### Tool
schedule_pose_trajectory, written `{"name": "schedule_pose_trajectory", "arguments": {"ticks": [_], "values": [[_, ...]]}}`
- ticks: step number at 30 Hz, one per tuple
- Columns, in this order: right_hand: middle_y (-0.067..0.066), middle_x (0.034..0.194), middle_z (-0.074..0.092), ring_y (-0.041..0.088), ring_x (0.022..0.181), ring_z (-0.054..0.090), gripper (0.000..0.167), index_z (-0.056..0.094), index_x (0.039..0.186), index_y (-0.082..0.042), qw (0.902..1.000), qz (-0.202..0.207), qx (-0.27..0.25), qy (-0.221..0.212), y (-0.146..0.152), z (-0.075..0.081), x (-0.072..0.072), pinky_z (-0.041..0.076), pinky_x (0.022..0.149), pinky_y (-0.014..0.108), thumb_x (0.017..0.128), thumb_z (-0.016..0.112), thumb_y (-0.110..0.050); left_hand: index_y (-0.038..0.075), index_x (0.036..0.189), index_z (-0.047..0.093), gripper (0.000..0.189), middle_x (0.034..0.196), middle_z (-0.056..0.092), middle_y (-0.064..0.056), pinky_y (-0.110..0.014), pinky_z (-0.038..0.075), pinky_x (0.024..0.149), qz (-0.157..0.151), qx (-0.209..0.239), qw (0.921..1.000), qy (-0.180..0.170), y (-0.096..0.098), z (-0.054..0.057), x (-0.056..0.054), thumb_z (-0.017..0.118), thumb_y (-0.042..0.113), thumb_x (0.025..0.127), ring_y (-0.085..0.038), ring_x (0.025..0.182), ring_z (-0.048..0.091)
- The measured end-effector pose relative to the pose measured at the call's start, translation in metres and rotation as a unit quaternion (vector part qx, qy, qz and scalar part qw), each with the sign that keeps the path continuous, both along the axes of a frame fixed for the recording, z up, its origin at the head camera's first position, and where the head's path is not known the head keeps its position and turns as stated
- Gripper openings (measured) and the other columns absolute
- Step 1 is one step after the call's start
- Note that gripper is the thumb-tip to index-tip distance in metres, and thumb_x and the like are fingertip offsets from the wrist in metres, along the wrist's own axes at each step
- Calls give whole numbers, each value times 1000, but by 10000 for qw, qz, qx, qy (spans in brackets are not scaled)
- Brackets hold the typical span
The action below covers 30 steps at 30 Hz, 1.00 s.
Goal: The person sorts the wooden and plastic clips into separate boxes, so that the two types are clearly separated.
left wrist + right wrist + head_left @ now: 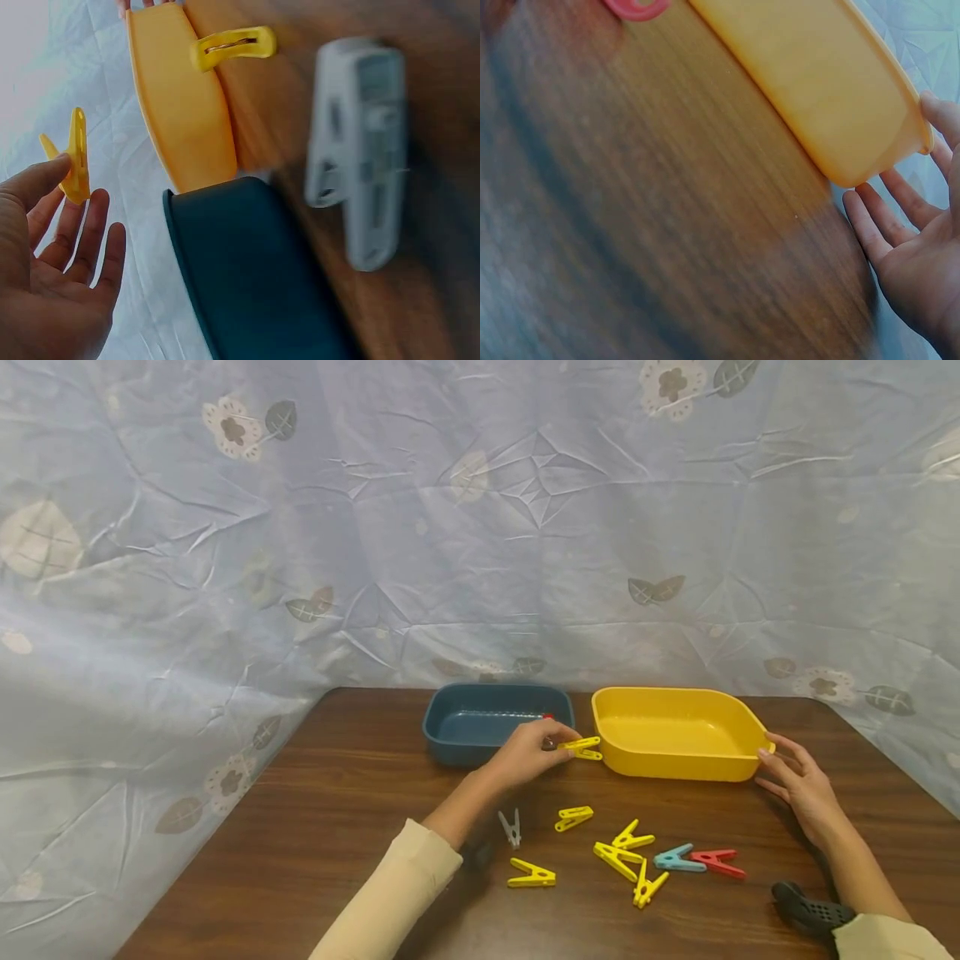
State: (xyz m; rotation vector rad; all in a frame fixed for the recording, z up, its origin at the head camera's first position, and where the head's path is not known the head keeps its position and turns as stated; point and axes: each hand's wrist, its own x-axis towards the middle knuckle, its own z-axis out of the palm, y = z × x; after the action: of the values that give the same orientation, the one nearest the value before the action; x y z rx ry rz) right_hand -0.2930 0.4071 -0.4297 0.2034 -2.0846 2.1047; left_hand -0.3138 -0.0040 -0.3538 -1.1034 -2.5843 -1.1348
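My left hand (pixel 534 747) pinches a yellow clothespin (pixel 77 161) between thumb and fingers. It is in front of the right end of the dark blue basin (pixel 457 752), close to the yellow basin (pixel 675 766). With fairly straight fingers, my right hand (pixel 806 789) touches the right end and rim of the yellow basin. Nearer me on the table lie several yellow clothespins (pixel 532 874), a grey clothespin (pixel 512 829), a light blue clothespin (pixel 679 858) and a red clothespin (pixel 718 862). Behind my left hand a small red piece (pixel 548 717) shows, mostly hidden.
Both basins stand side by side at the back of the brown wooden table (pixel 337 827). A patterned light cloth (pixel 480 527) hangs behind them. Near my right forearm is a black perforated strap-like object (pixel 810 910).
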Motion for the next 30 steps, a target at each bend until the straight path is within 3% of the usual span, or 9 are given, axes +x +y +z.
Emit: {"name": "schedule_pose_trajectory", "arguments": {"ticks": [5, 13, 17, 20, 30], "values": [[-4, 115, 34, -6, 90, 53, 45, 37, 137, -24, 10000, -46, -9, 0, 0, 0, -1, 48, 72, 17, 95, 52, -19, 11, 112, 65, 24, 100, 60, 3, -24, 45, 80, 26, -103, 9999, 94, 14, 9, -9, 63, 17, 88, -13, 94, 56], [-5, 115, 34, -6, 90, 52, 45, 36, 138, -24, 10000, -44, 24, 31, -2, 1, 0, 48, 72, 17, 95, 51, -19, 10, 115, 64, 27, 105, 61, 2, -18, 44, 75, 156, -49, 9999, 18, 40, 10, -24, 62, 19, 89, -11, 92, 55], [-7, 113, 35, -5, 91, 52, 45, 36, 137, -24, 10000, -16, -41, 32, -2, 0, 0, 48, 72, 17, 96, 50, -17, 11, 114, 65, 27, 109, 61, 2, -18, 43, 80, 352, 31, 9993, -111, 54, 6, -31, 62, 18, 89, -14, 100, 56], [-6, 113, 35, -5, 91, 52, 45, 36, 138, -24, 10000, -29, -22, 15, -1, -1, 0, 48, 73, 17, 96, 51, -18, 12, 114, 66, 26, 108, 62, 1, -18, 44, 77, 561, 51, 9983, -145, 65, 4, -34, 63, 19, 89, -17, 98, 56], [-1, 118, 33, -5, 91, 51, 47, 34, 139, -23, 9999, -95, 60, -46, -1, 1, -1, 48, 73, 18, 95, 52, -21, 11, 109, 68, 24, 107, 65, 1, -20, 44, 80, 1003, 414, 9929, -488, 95, -9, -39, 67, 17, 86, -12, 100, 57]]}}
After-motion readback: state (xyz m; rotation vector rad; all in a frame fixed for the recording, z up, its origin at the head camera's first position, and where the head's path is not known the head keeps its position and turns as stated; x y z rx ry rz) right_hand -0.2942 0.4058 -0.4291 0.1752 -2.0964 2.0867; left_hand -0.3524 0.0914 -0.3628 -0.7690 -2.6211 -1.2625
